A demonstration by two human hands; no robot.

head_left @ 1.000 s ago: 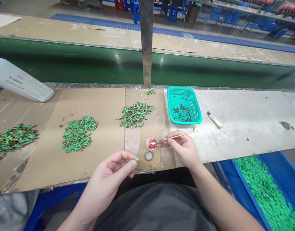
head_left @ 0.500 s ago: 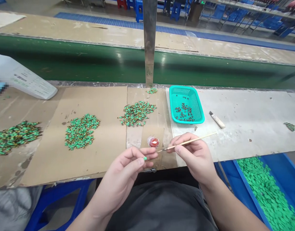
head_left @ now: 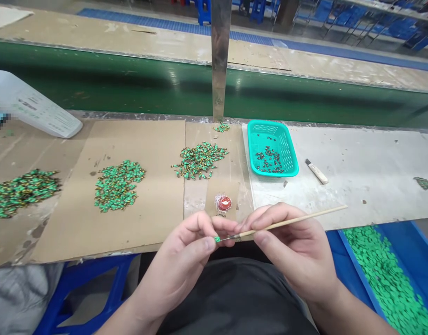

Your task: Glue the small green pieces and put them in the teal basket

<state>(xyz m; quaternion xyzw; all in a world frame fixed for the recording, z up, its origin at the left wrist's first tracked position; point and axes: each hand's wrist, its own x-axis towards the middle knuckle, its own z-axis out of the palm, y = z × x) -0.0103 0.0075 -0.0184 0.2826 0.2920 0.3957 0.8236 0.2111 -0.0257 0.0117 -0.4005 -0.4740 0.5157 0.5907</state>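
Between thumb and fingertips, my left hand pinches a tiny green piece. My right hand grips a thin paintbrush with a pale wooden handle, its tip at the green piece; whether it touches I cannot tell. Just beyond the hands sits a small round pot of red paint on a cardboard patch. Past it lies a pile of small green and gold-brown pieces. A teal plastic basket to its right holds small dark pieces.
More piles of green pieces lie to the left, one farther out. A flat brush rests on the right-hand sheet. Below the table's right edge, a blue tray holds green discs. A metal post rises behind the table.
My right hand has brought the paintbrush tip left and down to the green piece. My left hand has shifted slightly right and lower. The camera view has tilted a little.
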